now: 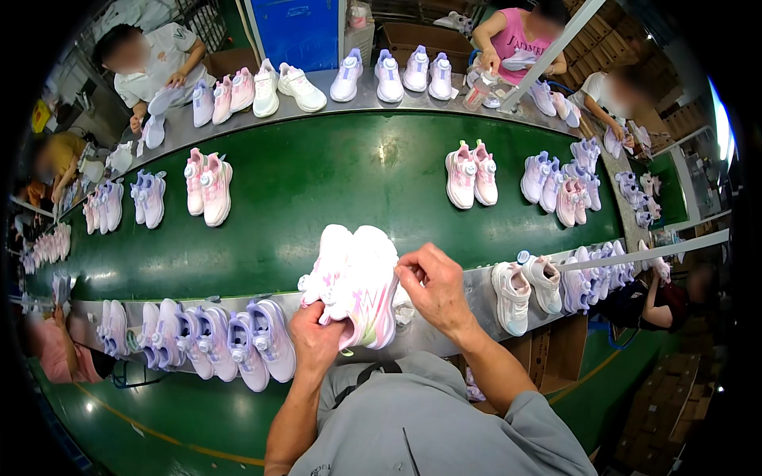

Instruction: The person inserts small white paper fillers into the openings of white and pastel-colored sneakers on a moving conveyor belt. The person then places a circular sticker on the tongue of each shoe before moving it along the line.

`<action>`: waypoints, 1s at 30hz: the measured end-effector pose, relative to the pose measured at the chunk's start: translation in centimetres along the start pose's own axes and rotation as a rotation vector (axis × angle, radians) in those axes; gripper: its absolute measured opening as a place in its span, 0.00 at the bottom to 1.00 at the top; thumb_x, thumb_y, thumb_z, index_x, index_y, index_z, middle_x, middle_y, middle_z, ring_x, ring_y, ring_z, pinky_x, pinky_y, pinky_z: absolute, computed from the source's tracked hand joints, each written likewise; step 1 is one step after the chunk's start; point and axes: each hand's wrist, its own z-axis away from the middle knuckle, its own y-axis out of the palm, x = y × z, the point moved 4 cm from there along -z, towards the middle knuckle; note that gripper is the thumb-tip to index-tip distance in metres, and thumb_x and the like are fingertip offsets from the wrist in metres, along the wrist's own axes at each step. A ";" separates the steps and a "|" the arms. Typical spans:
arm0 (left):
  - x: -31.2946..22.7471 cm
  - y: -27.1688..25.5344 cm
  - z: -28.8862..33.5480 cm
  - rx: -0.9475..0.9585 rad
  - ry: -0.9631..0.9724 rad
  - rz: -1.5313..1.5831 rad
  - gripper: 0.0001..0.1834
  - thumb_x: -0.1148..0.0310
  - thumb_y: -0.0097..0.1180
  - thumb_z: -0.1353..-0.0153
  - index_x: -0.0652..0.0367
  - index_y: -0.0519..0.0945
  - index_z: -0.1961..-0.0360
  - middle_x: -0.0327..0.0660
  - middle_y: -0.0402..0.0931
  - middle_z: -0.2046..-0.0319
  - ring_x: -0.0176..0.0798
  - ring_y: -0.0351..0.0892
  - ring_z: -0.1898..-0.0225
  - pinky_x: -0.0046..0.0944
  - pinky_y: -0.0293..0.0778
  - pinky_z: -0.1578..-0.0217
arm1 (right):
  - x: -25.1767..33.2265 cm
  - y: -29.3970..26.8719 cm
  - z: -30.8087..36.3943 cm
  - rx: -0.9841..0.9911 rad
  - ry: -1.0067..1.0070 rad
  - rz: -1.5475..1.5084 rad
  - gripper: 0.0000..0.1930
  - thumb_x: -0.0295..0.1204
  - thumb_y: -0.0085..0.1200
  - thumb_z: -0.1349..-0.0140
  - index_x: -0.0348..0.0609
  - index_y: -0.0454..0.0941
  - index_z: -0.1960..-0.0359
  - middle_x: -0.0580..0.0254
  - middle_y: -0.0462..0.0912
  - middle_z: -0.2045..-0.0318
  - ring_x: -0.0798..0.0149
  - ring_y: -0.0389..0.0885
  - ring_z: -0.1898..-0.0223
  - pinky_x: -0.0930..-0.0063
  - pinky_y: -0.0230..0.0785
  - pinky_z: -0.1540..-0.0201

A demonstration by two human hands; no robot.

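Note:
A pair of white and pink sneakers (370, 297) is held up in front of my body, toes pointing away from me. My left hand (316, 337) grips the pair from below left, at the heel and collar end. My right hand (435, 287) is at the pair's right side, with thumb and forefinger pinched close to the outer shoe's edge. Whether those fingertips touch the shoe or hold something small cannot be made out. Behind the shoes, a crumpled whitish piece (404, 312) shows on the metal ledge.
A green conveyor belt (317, 182) runs across, carrying pairs of pink and lilac sneakers (209, 189). Along the near ledge stand lilac sneakers (262, 341) at left and white sneakers (512, 297) at right. Co-workers handle shoes at the far side, including a person in pink (516, 40).

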 end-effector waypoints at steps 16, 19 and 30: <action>-1.0 -0.4 0.2 -0.049 -0.083 0.007 0.12 0.72 0.65 0.46 0.71 0.84 0.64 0.56 0.84 0.66 0.47 0.83 0.66 0.43 0.76 0.63 | 0.5 1.3 1.8 0.096 0.004 0.015 0.04 0.22 0.64 0.38 0.36 0.82 0.64 0.57 0.80 0.70 0.63 0.79 0.73 0.70 0.72 0.69; -1.1 -0.3 0.0 -0.035 -0.137 0.040 0.13 0.71 0.65 0.46 0.70 0.85 0.63 0.55 0.85 0.67 0.46 0.84 0.66 0.43 0.76 0.62 | 1.5 1.8 3.0 0.162 0.042 -0.047 0.05 0.23 0.65 0.37 0.36 0.83 0.62 0.58 0.80 0.70 0.63 0.78 0.73 0.70 0.72 0.69; -1.3 -0.4 -0.6 -0.083 -0.184 -0.014 0.13 0.77 0.65 0.49 0.70 0.87 0.61 0.41 0.88 0.69 0.31 0.82 0.67 0.36 0.77 0.64 | 2.3 2.6 4.3 0.246 -0.147 0.023 0.06 0.22 0.66 0.40 0.37 0.82 0.62 0.54 0.80 0.68 0.52 0.81 0.68 0.62 0.74 0.65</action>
